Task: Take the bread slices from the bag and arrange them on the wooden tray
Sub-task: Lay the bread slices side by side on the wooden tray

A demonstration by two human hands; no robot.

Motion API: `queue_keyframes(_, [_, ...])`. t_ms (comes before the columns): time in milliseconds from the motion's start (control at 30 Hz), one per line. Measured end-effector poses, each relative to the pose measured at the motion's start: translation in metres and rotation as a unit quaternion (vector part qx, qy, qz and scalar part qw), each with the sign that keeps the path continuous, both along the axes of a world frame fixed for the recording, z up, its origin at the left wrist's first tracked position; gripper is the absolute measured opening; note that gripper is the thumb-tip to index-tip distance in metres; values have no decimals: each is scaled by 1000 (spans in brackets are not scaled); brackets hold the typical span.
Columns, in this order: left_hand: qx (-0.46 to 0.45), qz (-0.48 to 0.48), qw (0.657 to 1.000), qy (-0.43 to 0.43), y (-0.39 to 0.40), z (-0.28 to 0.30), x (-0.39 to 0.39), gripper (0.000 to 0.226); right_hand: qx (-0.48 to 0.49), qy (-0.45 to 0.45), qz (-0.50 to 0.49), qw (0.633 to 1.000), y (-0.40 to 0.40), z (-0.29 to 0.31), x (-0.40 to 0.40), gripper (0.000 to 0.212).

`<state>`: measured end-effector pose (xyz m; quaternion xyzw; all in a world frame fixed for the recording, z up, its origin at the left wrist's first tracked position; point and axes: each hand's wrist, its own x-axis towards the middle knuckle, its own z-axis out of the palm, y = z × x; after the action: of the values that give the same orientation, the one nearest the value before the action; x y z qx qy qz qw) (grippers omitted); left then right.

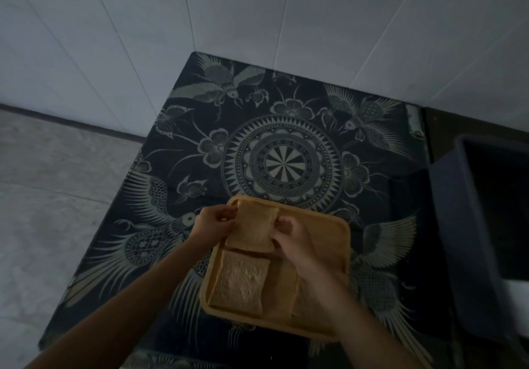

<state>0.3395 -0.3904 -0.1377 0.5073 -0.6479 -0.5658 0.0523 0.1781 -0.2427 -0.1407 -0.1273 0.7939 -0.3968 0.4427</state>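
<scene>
Left hand [216,221] and right hand [289,232] pinched on opposite edges of a bread slice [254,229], held over the far end of the wooden tray [340,242], second slice [239,285] laid flat nearer, patterned cloth [286,139] spread beneath.

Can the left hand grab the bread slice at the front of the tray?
Probably yes. The left hand is holding the far slice together with the right hand, but the near slice lies uncovered on the tray, just below it.
</scene>
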Motion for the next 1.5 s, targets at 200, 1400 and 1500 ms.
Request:
queue_keyframes(200, [-89,-32,995,-32,-3,-2,-3,31,26,30,0,999,-3,-14,2,34])
queue_keyframes(1400, [-133,-62,982,-116,45,-8,39,39,31,16,30,999,51,-19,57,60])
queue_keyframes(1500, [-130,-52,983,-117,48,-6,39,36,26,27,42,998,51,-15,59,60])
